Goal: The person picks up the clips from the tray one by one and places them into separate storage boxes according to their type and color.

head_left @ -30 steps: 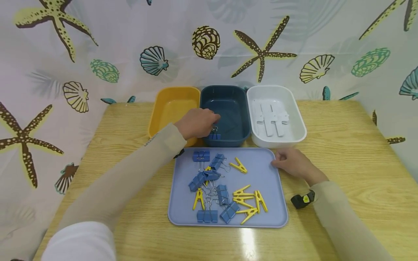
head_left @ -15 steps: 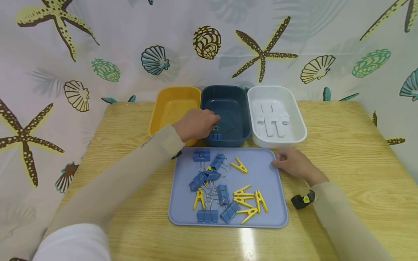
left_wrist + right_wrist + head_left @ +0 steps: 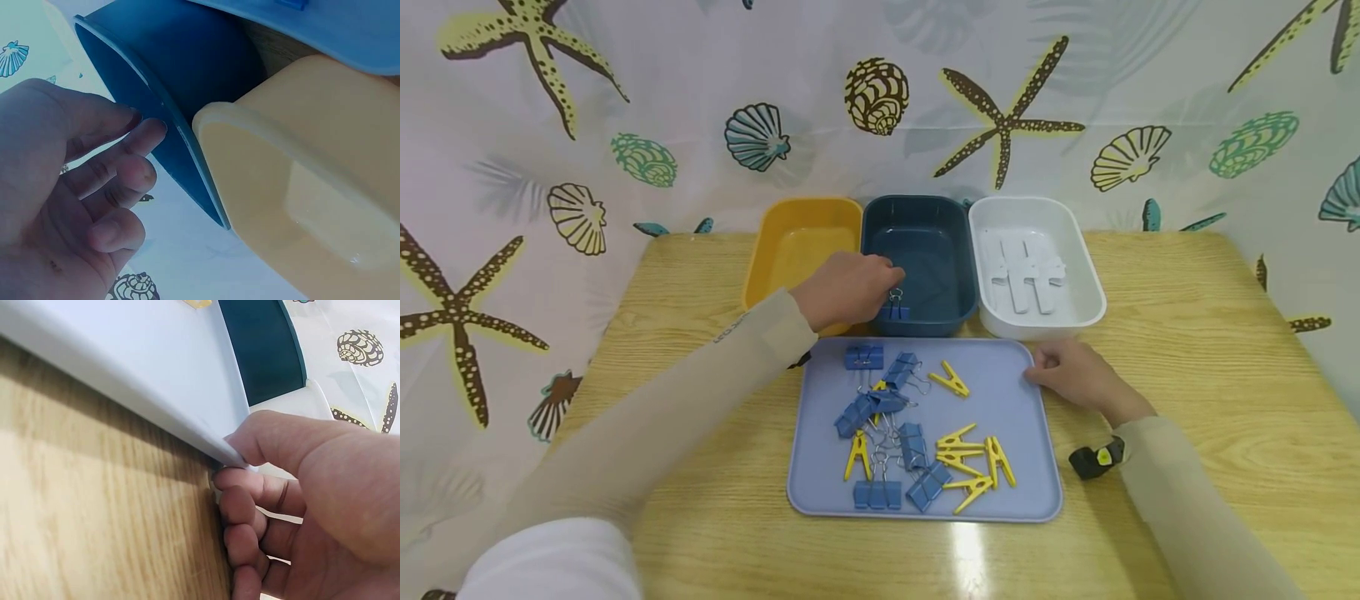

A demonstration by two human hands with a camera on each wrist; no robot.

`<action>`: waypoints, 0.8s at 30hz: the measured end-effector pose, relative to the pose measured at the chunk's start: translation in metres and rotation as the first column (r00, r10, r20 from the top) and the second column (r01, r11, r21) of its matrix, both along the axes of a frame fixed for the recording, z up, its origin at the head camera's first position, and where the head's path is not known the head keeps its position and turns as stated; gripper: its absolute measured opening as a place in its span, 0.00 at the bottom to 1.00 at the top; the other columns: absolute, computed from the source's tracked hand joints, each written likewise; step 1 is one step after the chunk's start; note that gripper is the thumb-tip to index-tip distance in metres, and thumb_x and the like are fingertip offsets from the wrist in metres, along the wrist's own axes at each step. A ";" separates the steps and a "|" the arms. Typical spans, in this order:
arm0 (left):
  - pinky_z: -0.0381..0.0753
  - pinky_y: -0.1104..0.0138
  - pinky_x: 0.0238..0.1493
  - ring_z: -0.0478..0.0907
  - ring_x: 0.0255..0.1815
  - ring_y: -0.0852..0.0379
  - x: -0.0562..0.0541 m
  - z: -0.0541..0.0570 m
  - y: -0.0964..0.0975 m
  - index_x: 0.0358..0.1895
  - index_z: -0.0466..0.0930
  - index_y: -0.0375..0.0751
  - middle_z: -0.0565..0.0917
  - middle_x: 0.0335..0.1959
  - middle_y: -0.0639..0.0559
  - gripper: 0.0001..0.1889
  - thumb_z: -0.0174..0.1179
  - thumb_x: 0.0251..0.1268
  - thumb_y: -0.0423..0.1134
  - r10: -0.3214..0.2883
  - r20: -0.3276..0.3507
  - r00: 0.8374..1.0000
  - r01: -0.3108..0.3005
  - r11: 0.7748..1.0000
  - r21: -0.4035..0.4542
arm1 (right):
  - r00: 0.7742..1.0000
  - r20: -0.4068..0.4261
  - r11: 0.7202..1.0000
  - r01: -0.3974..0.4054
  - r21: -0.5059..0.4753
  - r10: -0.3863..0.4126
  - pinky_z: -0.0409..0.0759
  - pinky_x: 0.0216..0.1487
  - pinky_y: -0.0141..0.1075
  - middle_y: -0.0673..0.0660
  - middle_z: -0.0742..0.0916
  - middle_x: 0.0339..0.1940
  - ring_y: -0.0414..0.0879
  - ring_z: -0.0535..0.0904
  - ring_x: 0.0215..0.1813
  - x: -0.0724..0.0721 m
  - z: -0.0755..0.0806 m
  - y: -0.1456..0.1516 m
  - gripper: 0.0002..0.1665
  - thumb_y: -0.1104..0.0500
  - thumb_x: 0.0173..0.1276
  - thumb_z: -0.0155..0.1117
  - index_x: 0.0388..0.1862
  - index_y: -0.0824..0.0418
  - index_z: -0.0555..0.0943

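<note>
My left hand hovers over the near left part of the dark blue bin. Its fingers are loosely bent, with nothing between thumb and fingertips in the left wrist view. A blue binder clip with wire handles lies in that bin, just beside the hand. At the far right corner of the lavender tray, my right hand pinches the rim, thumb on top and fingers curled below. Several blue binder clips and yellow clothespins lie scattered on the tray, some overlapping.
A yellow bin stands left of the dark blue one. To its right, a white bin holds several flat white pieces. All three line up behind the tray on the wooden table, before a shell-patterned cloth.
The left forearm has shifted slightly left, while the left hand stays over the dark blue bin. The right hand keeps its place at the tray corner.
</note>
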State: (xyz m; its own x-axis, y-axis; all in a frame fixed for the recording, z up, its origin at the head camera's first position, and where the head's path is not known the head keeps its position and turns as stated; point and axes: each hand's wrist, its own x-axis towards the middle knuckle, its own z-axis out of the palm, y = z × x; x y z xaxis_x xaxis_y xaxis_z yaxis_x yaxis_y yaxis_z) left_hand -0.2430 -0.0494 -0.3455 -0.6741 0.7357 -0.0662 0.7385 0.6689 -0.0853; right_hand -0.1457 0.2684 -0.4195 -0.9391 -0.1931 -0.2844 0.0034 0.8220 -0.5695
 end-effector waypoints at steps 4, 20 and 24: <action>0.80 0.68 0.31 0.78 0.26 0.54 0.003 0.001 -0.002 0.47 0.81 0.42 0.83 0.34 0.49 0.10 0.51 0.71 0.38 -0.018 -0.021 1.000 0.018 1.000 0.006 | 1.000 -0.006 1.000 -0.003 -0.001 0.003 0.67 0.29 0.34 0.50 0.75 0.19 0.44 0.70 0.27 -0.001 -0.001 0.001 0.15 0.55 0.64 0.63 0.21 0.58 0.73; 0.81 0.68 0.33 0.78 0.27 0.56 0.011 0.002 -0.015 0.46 0.81 0.43 0.83 0.32 0.51 0.11 0.50 0.71 0.38 -0.031 -0.056 0.998 0.031 0.999 0.008 | 1.000 -0.011 1.000 0.003 0.006 -0.003 0.67 0.30 0.35 0.51 0.75 0.21 0.44 0.70 0.28 -0.001 -0.003 0.001 0.14 0.55 0.64 0.63 0.21 0.58 0.73; 0.80 0.68 0.30 0.77 0.25 0.55 0.013 0.002 -0.018 0.43 0.81 0.43 0.82 0.30 0.51 0.10 0.49 0.71 0.38 -0.052 -0.063 0.997 0.053 0.998 0.020 | 1.000 -0.010 1.000 0.010 0.003 -0.010 0.67 0.31 0.35 0.51 0.75 0.20 0.45 0.70 0.28 -0.001 -0.002 0.001 0.14 0.56 0.64 0.63 0.21 0.58 0.73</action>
